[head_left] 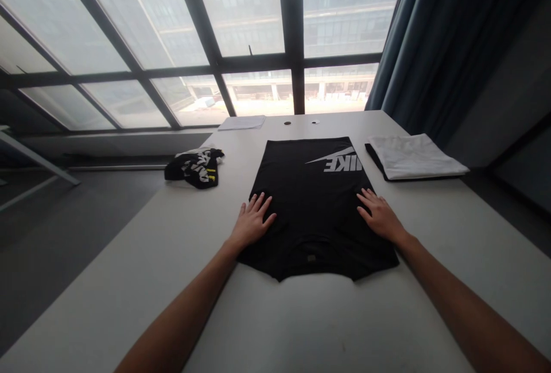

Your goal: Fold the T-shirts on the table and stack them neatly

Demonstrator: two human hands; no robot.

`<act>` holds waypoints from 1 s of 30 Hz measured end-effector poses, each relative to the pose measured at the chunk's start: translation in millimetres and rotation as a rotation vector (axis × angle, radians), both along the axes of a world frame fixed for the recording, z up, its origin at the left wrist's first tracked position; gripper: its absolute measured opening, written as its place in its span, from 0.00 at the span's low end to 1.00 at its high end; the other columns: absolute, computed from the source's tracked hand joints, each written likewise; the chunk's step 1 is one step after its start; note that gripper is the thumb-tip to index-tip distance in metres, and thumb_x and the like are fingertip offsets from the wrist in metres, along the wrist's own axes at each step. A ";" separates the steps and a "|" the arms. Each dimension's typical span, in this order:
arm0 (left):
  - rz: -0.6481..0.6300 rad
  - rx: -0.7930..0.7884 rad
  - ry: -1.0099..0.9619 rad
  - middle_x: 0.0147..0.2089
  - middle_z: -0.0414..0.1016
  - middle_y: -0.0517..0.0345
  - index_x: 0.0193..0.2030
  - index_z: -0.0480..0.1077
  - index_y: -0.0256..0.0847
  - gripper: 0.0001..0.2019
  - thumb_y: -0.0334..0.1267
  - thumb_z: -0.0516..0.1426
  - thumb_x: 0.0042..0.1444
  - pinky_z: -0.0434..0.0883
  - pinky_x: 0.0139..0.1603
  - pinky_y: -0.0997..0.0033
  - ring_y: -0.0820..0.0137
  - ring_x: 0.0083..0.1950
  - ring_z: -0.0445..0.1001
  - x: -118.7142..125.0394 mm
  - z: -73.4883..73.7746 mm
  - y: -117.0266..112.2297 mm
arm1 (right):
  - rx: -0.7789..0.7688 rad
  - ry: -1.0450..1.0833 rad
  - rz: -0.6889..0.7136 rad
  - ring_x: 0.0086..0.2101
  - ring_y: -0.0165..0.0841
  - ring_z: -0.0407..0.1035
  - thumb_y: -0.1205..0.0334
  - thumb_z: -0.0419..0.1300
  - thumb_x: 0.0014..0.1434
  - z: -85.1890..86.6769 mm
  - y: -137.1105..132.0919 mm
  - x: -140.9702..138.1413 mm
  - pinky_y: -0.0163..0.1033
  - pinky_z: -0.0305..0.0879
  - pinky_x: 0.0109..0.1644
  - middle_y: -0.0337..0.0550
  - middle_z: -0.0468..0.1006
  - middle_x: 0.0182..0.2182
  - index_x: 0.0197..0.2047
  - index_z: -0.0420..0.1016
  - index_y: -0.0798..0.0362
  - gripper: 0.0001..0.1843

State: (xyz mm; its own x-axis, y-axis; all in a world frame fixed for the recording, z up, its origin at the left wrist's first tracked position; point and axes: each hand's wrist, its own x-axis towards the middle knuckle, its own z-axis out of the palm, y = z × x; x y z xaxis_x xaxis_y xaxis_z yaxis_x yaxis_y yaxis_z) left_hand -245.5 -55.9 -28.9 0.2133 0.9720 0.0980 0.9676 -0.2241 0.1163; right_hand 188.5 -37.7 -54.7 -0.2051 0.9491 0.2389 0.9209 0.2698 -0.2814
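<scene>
a black shirt (316, 204) is lying flat on the white bench (185, 258), directly in front of the person, its collar facing the near side and a small label (311, 258) showing inside the neck. a white swoosh and lettering (342, 163) are running to its right edge, near the far end. the left hand (255, 219) is resting palm down on the shirt's left edge, its grip spread, fingers pointing away and pinching nothing. the right hand (379, 213) is lying the same way on the right edge, its grip also spread. to the left, well apart from the shirt, a crumpled black-and-white cloth (193, 167) with yellow marks is sitting near the bench's edge. to the right, a folded white cloth (417, 158) is covering most of a dark cloth (376, 160). papers (241, 123) are lying at the far end, before the windows (249, 6).
</scene>
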 end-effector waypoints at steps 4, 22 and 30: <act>0.006 0.012 0.005 0.78 0.45 0.50 0.75 0.51 0.49 0.32 0.56 0.46 0.69 0.47 0.72 0.35 0.50 0.78 0.42 -0.7 -3.9 -13.1 | -0.018 -0.016 0.020 0.70 0.45 0.50 0.55 0.48 0.69 -2.8 -5.7 0.5 0.61 0.48 0.71 0.51 0.58 0.70 0.68 0.65 0.52 0.28; 0.033 0.183 -0.194 0.73 0.58 0.49 0.70 0.62 0.42 0.26 0.47 0.50 0.68 0.52 0.72 0.37 0.52 0.75 0.54 -9.6 12.2 -24.8 | 0.368 0.393 -0.186 0.67 0.44 0.57 0.61 0.46 0.67 5.7 -0.9 14.4 0.59 0.53 0.70 0.53 0.67 0.66 0.67 0.65 0.54 0.27; 0.190 0.248 -0.616 0.63 0.74 0.49 0.59 0.73 0.40 0.21 0.44 0.50 0.65 0.64 0.69 0.52 0.57 0.65 0.70 -29.6 4.2 -10.1 | 0.297 0.598 -0.313 0.60 0.45 0.69 0.61 0.49 0.62 -1.1 4.7 25.6 0.53 0.61 0.67 0.58 0.76 0.57 0.58 0.75 0.60 0.26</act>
